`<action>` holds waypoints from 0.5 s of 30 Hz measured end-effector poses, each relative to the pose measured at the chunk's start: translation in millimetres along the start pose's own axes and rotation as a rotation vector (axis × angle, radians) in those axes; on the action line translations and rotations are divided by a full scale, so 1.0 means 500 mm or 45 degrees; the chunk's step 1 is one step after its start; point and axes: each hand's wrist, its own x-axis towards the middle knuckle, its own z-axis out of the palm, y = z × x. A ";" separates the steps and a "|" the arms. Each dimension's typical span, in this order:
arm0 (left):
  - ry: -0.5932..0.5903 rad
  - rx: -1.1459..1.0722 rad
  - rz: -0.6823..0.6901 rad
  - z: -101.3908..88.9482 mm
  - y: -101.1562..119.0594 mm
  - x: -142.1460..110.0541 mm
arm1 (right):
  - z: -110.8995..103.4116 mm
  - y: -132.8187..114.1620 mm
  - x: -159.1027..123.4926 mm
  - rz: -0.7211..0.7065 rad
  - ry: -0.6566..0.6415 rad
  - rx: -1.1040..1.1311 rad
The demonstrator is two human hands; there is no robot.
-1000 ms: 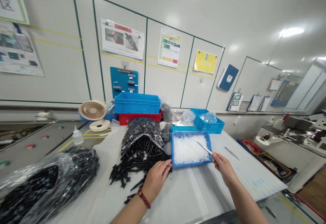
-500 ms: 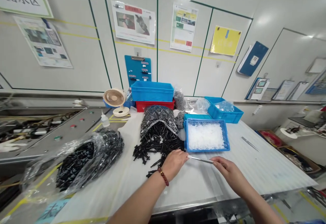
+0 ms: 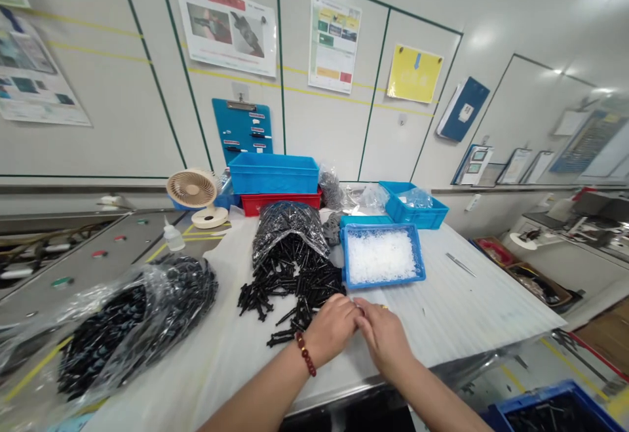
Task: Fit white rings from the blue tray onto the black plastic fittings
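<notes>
My left hand [image 3: 333, 326], with a bead bracelet on the wrist, and my right hand [image 3: 386, 337] meet fingertip to fingertip just above the white table sheet [image 3: 466, 307]. Both have their fingers curled in, and what they pinch is hidden. No tweezers show in my right hand. The hands are at the near edge of a loose pile of black plastic parts [image 3: 289, 281] spilling from a clear bag [image 3: 285, 225]. A blue tray [image 3: 383, 282] of small white parts lies just beyond my hands.
A second pair of tweezers [image 3: 460, 265] lies to the right on the sheet. A large bag of black parts [image 3: 137, 320] lies at the left. Blue [image 3: 272, 179] and red bins, a small fan [image 3: 191, 191] and a dropper bottle [image 3: 173, 236] stand behind. The table edge is close.
My right hand has come left from the white-parts tray and joined my left hand. The tweezers it held have gone out of sight. My left hand has drawn back slightly from the black pile.
</notes>
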 end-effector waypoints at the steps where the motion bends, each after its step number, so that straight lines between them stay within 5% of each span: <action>1: 0.017 -0.030 0.004 -0.002 0.003 0.000 | 0.008 -0.008 0.001 -0.014 0.005 -0.012; 6: 0.048 -0.001 -0.029 -0.018 0.009 0.004 | 0.027 -0.020 0.009 -0.003 0.052 0.052; 10: 0.107 -0.026 -0.057 -0.032 0.013 0.006 | 0.025 -0.006 0.008 0.030 0.126 0.410; 15: 0.360 0.014 -0.096 -0.048 0.007 0.001 | -0.030 0.051 -0.001 0.301 0.308 0.664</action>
